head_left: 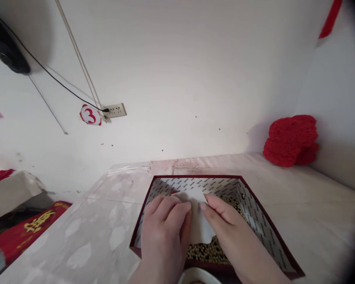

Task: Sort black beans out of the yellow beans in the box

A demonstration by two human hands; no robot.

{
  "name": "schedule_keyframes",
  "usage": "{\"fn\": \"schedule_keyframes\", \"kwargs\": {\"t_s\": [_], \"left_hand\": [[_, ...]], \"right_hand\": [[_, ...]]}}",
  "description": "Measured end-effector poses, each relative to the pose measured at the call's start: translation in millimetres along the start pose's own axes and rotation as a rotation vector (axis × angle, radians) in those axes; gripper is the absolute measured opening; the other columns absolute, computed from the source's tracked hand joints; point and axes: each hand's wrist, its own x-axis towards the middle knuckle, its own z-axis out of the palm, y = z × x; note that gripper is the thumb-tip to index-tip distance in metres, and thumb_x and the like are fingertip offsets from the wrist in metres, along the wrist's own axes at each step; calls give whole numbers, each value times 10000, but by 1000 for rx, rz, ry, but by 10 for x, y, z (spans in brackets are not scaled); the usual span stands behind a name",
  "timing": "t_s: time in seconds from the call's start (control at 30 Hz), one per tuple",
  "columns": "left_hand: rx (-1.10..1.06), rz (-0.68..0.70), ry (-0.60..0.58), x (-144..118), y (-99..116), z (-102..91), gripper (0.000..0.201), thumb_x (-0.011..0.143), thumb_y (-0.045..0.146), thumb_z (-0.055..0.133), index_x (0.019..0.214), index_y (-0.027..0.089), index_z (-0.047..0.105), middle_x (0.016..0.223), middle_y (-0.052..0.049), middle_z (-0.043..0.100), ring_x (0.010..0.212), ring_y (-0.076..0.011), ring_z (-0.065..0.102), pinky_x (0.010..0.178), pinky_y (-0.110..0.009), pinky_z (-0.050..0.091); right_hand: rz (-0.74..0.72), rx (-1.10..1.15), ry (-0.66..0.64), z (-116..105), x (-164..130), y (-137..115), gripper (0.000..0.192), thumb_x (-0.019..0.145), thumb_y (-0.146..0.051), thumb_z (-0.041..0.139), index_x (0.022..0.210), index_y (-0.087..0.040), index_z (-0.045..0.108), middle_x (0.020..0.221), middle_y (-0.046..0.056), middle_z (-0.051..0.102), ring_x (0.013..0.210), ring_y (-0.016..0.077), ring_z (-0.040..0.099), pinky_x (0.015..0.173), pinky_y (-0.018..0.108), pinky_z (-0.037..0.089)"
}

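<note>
My left hand (165,225) is curled closed around the left side of a white sheet (198,227), which may be paper or thin cloth. At the sheet's upper right edge, my right hand (223,219) pinches it between thumb and fingers. The sheet is over a dark red box (268,221) with a white printed lining. Many small tan and dark beads or beans (208,252) cover the box floor; I cannot tell which they are. A bit of red shows behind the sheet, above my left hand. Both hands partly hide the box.
A pale bowl (199,272) is cut off at the bottom edge, against the box's near side. The table bears a pale patterned cloth (106,232). A red fluffy bundle (291,140) rests by the wall. A red bag (32,230) is at lower left, beside a socket wall.
</note>
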Motion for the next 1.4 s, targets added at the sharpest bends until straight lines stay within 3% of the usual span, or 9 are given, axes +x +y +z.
{"fn": "schedule_keyframes", "kwargs": {"t_s": [0.27, 0.4, 0.53, 0.67, 0.97, 1.2, 1.4], "left_hand": [[126, 54, -52, -136, 11, 121, 187, 815, 113, 559, 964, 171, 654, 770, -50, 631, 701, -188, 537, 641, -342, 465], [83, 9, -6, -129, 14, 124, 138, 828, 112, 551, 877, 188, 655, 728, -25, 622, 691, -167, 536, 664, -328, 457], [-18, -47, 14, -106, -57, 113, 132, 834, 112, 548, 788, 199, 637, 717, -9, 615, 701, -152, 540, 687, -320, 447], [-15, -36, 66, -117, -117, 117, 121, 810, 104, 584, 838, 201, 651, 749, -13, 629, 714, -154, 549, 699, -325, 456], [39, 13, 65, -135, 42, 156, 145, 817, 126, 587, 924, 189, 661, 739, -24, 641, 695, -171, 550, 671, -332, 458], [-68, -71, 7, -137, -108, 109, 126, 830, 102, 553, 844, 197, 636, 779, -20, 621, 746, -164, 550, 711, -328, 447], [-86, -80, 30, -131, -138, 111, 98, 814, 98, 574, 817, 187, 615, 770, -21, 610, 746, -163, 538, 715, -326, 443]], "right_hand": [[-11, -41, -10, 15, 1, 77, 254, 862, -420, 456, 849, -254, 648, 852, 6, 667, 860, 201, 586, 749, 268, 422], [0, -1, 21, 38, -15, 67, 270, 839, -420, 495, 960, -248, 664, 1007, 30, 676, 937, 218, 584, 810, 285, 418], [-7, 10, 9, 71, -32, 6, 251, 833, -398, 477, 873, -251, 676, 893, 20, 685, 812, 209, 590, 753, 290, 429], [-7, -38, -12, 79, -40, -10, 243, 829, -405, 468, 806, -253, 655, 787, 5, 659, 734, 202, 565, 716, 295, 428], [102, 93, 53, 81, -2, 68, 253, 802, -438, 527, 900, -241, 651, 892, 15, 663, 881, 212, 567, 774, 285, 410], [51, 3, -39, 100, -40, 48, 255, 855, -424, 453, 811, -246, 630, 745, -23, 619, 746, 175, 547, 681, 258, 407], [29, 13, -120, 105, -30, 27, 251, 866, -371, 454, 943, -235, 650, 901, -11, 655, 839, 175, 560, 774, 260, 414]]}}
